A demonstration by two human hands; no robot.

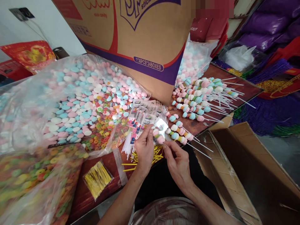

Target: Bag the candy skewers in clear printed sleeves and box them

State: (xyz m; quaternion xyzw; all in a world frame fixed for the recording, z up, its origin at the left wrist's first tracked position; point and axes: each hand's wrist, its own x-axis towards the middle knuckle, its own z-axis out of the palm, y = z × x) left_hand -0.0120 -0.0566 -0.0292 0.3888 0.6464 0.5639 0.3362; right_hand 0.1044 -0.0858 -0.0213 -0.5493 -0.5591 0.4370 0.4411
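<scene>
Between my two hands is a short candy skewer of pink, white and greenish pieces. My left hand is closed on its left side, thumb and forefinger raised along it. My right hand pinches at its lower end, by the last pink piece; the stick itself is hidden there. Right behind the skewer lie printed clear wrappers. Gold twist ties are heaped below and between my hands, and white sticks lie left of my left hand. Finished-looking candy skewers rest just right of it.
A large bag of pastel marshmallows and ring gummies covers the left. A bundle of twist ties lies in front. A tall carton stands behind, more skewers at right. Opposite sits a person. An open box stands below right.
</scene>
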